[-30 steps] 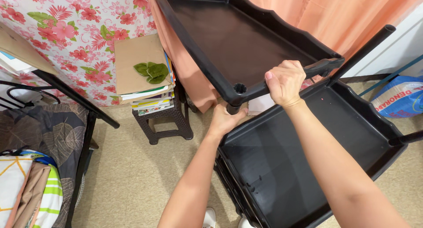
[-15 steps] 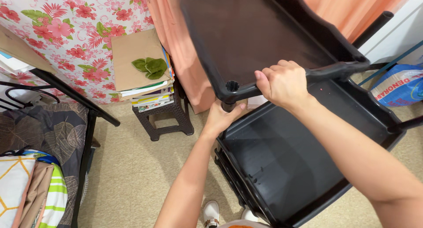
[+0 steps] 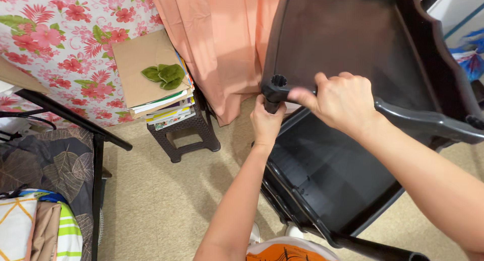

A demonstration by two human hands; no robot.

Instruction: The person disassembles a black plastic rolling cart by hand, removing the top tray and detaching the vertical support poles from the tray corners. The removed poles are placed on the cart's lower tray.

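2 hands point(image 3: 343, 102) grip the upper black tray point(image 3: 353, 39).

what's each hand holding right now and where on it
The right hand has its grip on the near rim of the upper black shelf tray; the left hand holds the post under its corner socket.

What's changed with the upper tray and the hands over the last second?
The upper black tray has swung up and rightward, now tilted steeply above the lower tray. The right hand still grips its near rim; the left hand stays under its corner socket. The stool with books is as before.
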